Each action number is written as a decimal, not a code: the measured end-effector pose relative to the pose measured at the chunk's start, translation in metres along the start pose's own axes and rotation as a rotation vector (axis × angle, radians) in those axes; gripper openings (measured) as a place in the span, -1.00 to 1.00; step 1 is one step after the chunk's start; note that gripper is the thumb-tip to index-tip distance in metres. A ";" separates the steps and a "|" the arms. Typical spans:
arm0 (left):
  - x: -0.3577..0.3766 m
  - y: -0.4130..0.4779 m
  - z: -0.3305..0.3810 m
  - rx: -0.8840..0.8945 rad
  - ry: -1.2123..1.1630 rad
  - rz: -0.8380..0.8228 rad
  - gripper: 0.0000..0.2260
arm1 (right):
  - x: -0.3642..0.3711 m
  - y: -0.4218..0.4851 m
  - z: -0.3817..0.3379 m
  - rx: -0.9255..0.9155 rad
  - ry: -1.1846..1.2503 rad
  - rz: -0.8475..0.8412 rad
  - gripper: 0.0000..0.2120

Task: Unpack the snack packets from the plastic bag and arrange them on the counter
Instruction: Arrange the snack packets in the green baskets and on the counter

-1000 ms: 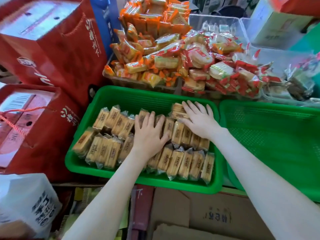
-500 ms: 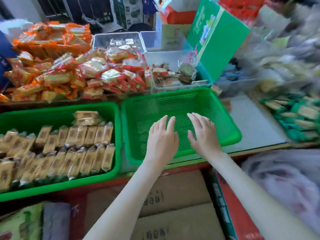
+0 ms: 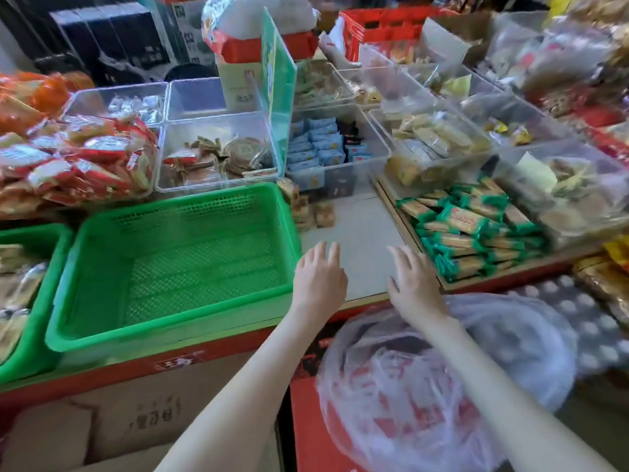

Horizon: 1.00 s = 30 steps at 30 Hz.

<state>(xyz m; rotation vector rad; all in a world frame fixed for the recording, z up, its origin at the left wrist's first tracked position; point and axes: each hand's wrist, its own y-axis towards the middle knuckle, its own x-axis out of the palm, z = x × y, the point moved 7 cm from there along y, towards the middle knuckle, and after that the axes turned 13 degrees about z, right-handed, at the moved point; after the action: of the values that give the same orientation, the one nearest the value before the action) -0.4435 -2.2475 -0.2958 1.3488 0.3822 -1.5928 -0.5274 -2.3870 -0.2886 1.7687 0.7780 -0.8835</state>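
Observation:
A clear plastic bag (image 3: 408, 396) with red-wrapped packets inside lies low at the right, below the counter edge. My right hand (image 3: 413, 287) hovers just above the bag's top, fingers straight, holding nothing. My left hand (image 3: 318, 279) hangs over the bare grey counter (image 3: 360, 240), fingers straight, beside the right rim of an empty green basket (image 3: 170, 264). A second green basket (image 3: 37, 311) with tan snack packets (image 3: 17, 284) shows at the far left edge.
Green-wrapped biscuit packets (image 3: 473, 233) fill a wooden tray right of my hands. Clear bins (image 3: 218, 155) of assorted snacks line the back, with red-wrapped packets (image 3: 75, 161) piled at left. A few small packets (image 3: 311, 209) lie on the counter. Cardboard boxes (image 3: 136, 420) sit below.
The view has swung right, away from the filled basket. Both hands have left its packets, crossed the empty basket and now hover over the bare counter and the bag.

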 end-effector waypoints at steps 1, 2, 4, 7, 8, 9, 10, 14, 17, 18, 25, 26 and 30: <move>0.010 0.010 0.003 -0.012 0.004 0.015 -0.54 | 0.009 0.007 0.006 -0.015 0.008 -0.012 -0.50; 0.020 0.021 0.007 -0.024 0.014 0.011 -0.52 | 0.020 0.014 0.012 -0.026 0.014 -0.028 -0.51; 0.046 0.043 0.009 -0.072 0.031 -0.001 -0.50 | 0.043 0.030 0.025 -0.040 0.024 -0.061 -0.51; 0.092 0.081 0.005 -0.151 0.029 0.020 -0.47 | 0.075 0.059 0.050 -0.067 0.049 -0.090 -0.51; 0.108 0.095 0.000 -0.186 0.042 0.019 -0.46 | 0.086 0.069 0.058 -0.081 0.054 -0.098 -0.51; 0.122 0.107 -0.006 -0.224 0.067 0.018 -0.45 | 0.098 0.079 0.066 -0.095 0.055 -0.107 -0.51; 0.135 0.119 -0.014 -0.261 0.101 0.015 -0.44 | 0.110 0.088 0.074 -0.114 0.054 -0.116 -0.51; 0.184 0.155 -0.045 -0.412 0.170 -0.115 -0.45 | 0.151 0.117 0.097 -0.137 0.081 -0.139 -0.50; 0.200 0.170 -0.058 -0.460 0.300 -0.085 -0.44 | 0.177 0.131 0.106 -0.121 0.132 -0.160 -0.52; 0.201 0.174 -0.059 -0.463 0.345 0.000 -0.45 | 0.184 0.135 0.108 -0.112 0.151 -0.166 -0.52; 0.223 0.156 -0.016 -0.221 0.244 0.237 -0.70 | 0.226 0.153 0.121 0.281 0.504 -0.313 -0.58; 0.222 0.155 -0.013 -0.187 0.224 0.276 -0.74 | 0.228 0.156 0.122 0.291 0.497 -0.318 -0.57; 0.193 0.161 -0.027 -0.219 0.356 0.458 -0.65 | 0.237 0.166 0.116 0.298 0.395 -0.327 -0.51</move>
<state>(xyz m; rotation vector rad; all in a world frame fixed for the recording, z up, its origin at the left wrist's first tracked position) -0.2791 -2.3932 -0.4207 1.4256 0.4111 -0.9100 -0.2910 -2.5229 -0.4387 2.1530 1.2732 -0.9072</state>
